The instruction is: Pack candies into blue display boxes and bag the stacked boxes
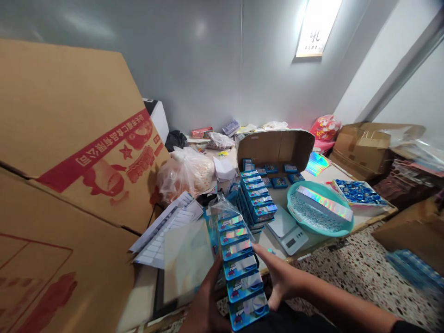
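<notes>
Between my hands is a row of small blue shiny boxes (241, 266) with printed tops, lined up one behind another. Clear plastic film (225, 208) stands loose around the far end of the row. My left hand (210, 296) is wrapped along the left side, its fingertips partly hidden. From the right, my right hand (279, 273) presses against the row, with its fingers partly out of sight behind the boxes. Just beyond stands another row of the same blue boxes (256, 196), beside an open cardboard box (277, 145) with several loose blue boxes inside.
On the right stand a digital scale (293, 240), a turquoise basin (291, 212) of small pale pieces with a shiny strip across it, and a tray of blue pieces (359, 192). Papers (166, 231) and a bulging plastic bag (187, 173) lie left, beside a large carton (69, 115).
</notes>
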### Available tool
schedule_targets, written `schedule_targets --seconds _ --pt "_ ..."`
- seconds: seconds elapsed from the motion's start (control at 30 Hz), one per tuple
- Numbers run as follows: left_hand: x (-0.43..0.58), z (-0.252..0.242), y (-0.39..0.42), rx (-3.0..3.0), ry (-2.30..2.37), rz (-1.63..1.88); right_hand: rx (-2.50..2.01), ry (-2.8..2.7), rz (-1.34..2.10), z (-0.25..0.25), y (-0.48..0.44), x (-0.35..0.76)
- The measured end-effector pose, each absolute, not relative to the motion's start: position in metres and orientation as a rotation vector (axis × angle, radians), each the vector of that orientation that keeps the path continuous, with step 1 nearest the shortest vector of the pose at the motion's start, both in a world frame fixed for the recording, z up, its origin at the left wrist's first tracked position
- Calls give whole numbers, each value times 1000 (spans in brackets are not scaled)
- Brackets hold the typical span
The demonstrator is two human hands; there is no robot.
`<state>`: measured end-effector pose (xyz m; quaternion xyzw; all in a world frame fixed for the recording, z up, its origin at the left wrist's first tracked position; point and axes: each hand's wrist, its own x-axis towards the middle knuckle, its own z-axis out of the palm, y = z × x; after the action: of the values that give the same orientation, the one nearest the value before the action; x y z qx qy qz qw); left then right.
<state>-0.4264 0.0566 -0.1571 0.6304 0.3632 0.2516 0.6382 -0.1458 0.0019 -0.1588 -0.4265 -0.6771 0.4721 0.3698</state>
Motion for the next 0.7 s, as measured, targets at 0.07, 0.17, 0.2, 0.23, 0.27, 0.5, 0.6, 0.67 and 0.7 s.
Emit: schedule_targets --seconds 0.07,0.17,0.2,0.23,0.27,0.5,0.6,0.67,0.7 --pt "-431 -157 55 1529 849 610 -1113 -1650 1186 -164 -9 -148" --pt "-440 -162 61 1514 825 656 -1158 -1622 1112 -166 -22 -151" --pt "-443 -163 66 1434 833 683 -1181 -1624 1104 -163 -24 -153" --pt "-445 -164 73 1338 857 727 -1204 -1615 1108 -160 -25 -155" --pt "-447 -164 83 1246 895 791 -1221 -1595 1123 -157 -25 -158" --pt "-410 -127 192 1215 987 1125 -1215 -1441 1025 -156 -14 -188" --pt "-383 -106 226 1304 870 1087 -1186 -1491 854 -160 -7 -196" --pt "-370 -97 242 1340 831 1049 -1166 -1595 712 -157 -5 -197" --pt "-365 -94 249 1349 831 1037 -1152 -1670 662 -153 -4 -196"
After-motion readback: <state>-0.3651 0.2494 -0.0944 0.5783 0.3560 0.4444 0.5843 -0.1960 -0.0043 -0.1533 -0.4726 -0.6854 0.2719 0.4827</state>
